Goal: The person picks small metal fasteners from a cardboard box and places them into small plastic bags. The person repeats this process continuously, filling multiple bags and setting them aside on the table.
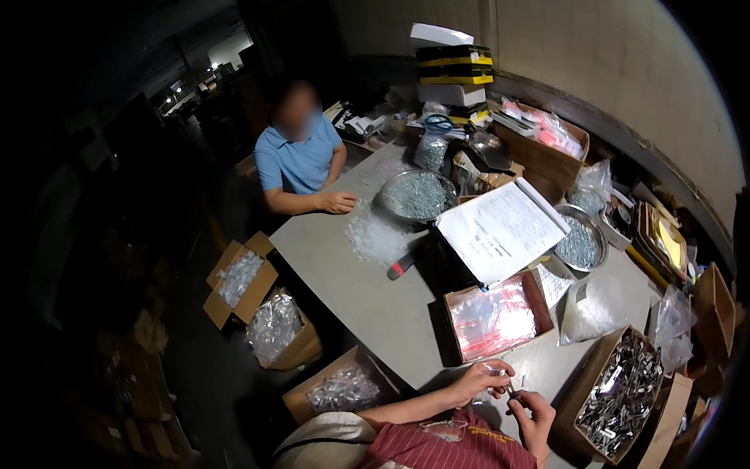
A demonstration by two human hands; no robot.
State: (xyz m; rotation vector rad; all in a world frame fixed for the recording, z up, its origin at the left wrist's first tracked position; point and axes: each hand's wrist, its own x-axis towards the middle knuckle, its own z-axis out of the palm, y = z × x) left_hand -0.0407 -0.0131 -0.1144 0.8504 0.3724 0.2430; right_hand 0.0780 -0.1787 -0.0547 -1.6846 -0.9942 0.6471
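Observation:
Close to my body at the table's near edge, my left hand (486, 380) pinches what looks like a small clear plastic bag. Just right of it is my right hand (533, 416), its thumb and fingers closed on a small metal piece (511, 394) whose exact kind is too small to make out. The two hands nearly meet. Beyond them sits a cardboard box (541, 298) holding clear bags with red edging. A larger cardboard box (582, 400) full of shiny metal pieces stands right of my right hand.
A person in a blue shirt (301, 156) sits across the grey table (328, 258), a hand near a pile of small translucent pieces (377, 237). Metal bowls of small hardware (419, 195), a written pad (500, 227) and a bulging clear bag (591, 311) lie about. Open cartons (293, 348) stand on the left.

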